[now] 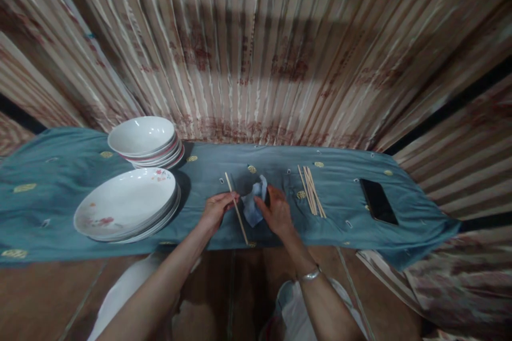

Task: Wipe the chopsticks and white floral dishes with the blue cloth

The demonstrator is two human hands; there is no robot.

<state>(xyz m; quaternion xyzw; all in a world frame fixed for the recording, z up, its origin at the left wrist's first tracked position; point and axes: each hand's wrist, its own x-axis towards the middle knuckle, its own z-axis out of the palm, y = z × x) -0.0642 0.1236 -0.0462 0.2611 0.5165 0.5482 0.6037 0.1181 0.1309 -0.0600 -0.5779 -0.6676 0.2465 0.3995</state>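
Observation:
Between the fingertips of my left hand [216, 210] is a thin wooden chopstick [241, 220], pinched near its middle and tilted over the table. It may be more than one stick; I cannot tell. My right hand [277, 210] grips a crumpled light blue cloth [253, 206], just to the right of the chopstick and apart from it. Several loose chopsticks [312, 192] lie in a bunch on the tabletop, right of my right hand.
A teal patterned cloth [208, 165] covers the narrow table. On the left stand stacked white bowls [142, 138] behind a stack of oval white plates [126, 205]. A black phone [378, 201] lies toward the right end. Pleated curtains [248, 53] hang behind the table.

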